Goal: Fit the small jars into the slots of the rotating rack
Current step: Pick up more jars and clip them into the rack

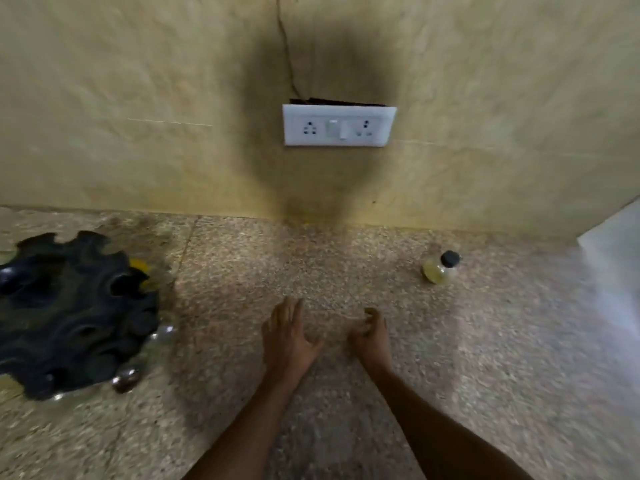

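The black rotating rack (69, 317) stands on the speckled stone counter (346, 265) at the far left, with several small jars seated round its rim. One small jar (440, 268) with a black cap and yellowish contents stands alone at the right, near the wall. My left hand (285, 336) hovers over the middle of the counter with fingers spread and holds nothing. My right hand (370, 336) is beside it, fingers loosely curled and empty. Both hands are well apart from the rack and the jar. The image is blurred.
A tiled wall rises at the back, bearing a white socket plate (338, 125) with a dark stain around it. A white object (616, 237) juts in at the right edge.
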